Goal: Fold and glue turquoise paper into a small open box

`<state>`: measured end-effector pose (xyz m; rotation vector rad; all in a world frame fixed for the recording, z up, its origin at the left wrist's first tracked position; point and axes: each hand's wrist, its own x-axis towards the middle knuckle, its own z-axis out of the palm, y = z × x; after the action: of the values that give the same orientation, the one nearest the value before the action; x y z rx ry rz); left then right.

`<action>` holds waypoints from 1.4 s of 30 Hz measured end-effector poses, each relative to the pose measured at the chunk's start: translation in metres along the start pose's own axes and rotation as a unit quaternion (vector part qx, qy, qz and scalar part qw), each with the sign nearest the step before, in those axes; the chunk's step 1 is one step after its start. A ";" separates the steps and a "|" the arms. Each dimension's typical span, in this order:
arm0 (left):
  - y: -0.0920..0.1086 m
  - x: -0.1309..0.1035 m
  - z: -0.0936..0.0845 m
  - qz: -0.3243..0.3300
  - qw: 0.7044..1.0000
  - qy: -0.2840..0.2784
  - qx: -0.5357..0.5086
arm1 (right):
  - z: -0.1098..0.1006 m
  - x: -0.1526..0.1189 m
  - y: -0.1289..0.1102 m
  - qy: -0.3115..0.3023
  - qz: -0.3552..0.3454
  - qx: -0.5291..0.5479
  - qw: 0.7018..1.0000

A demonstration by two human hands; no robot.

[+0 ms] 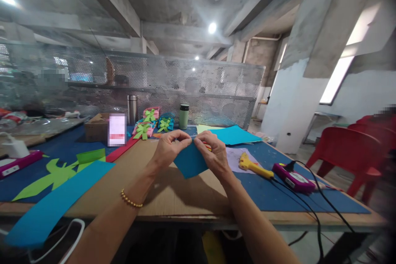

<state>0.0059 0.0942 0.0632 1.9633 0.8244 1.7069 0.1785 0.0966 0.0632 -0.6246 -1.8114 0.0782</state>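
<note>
A small blue sheet [191, 161] hangs between my two hands above the brown cardboard on the table. My left hand [171, 147], with a gold bead bracelet on its wrist, pinches the sheet's top edge. Close beside it, my right hand [213, 151] pinches the same edge. Something red and yellow shows between the fingers of the right hand; its shape is mostly hidden. A long blue strip [62, 200] and cut green pieces [54, 179] lie to the left. On purple paper to the right rests a yellow glue gun [255, 166].
Purple power strips [292, 178] with black cables sit at the right and left. Behind are a green cup [183, 116], a steel flask [132, 109], decorated items with green bows [150, 115], a cardboard box [97, 128] and blue sheets [235, 135]. Red chairs stand right.
</note>
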 end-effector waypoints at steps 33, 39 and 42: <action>-0.012 0.006 -0.013 -0.136 0.990 -0.016 -0.040 | -0.011 0.005 0.014 -0.001 0.125 0.071 0.990; -0.032 0.010 -0.022 -0.153 0.986 0.034 -0.052 | -0.076 -0.020 0.035 0.044 0.112 -0.112 0.986; -0.036 0.008 -0.022 -0.150 0.987 0.044 -0.042 | -0.126 -0.044 0.044 0.049 0.114 -0.233 0.965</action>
<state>-0.0214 0.1252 0.0494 1.6228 1.0059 1.6293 0.3175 0.0824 0.0517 -1.1490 -1.6629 -0.2277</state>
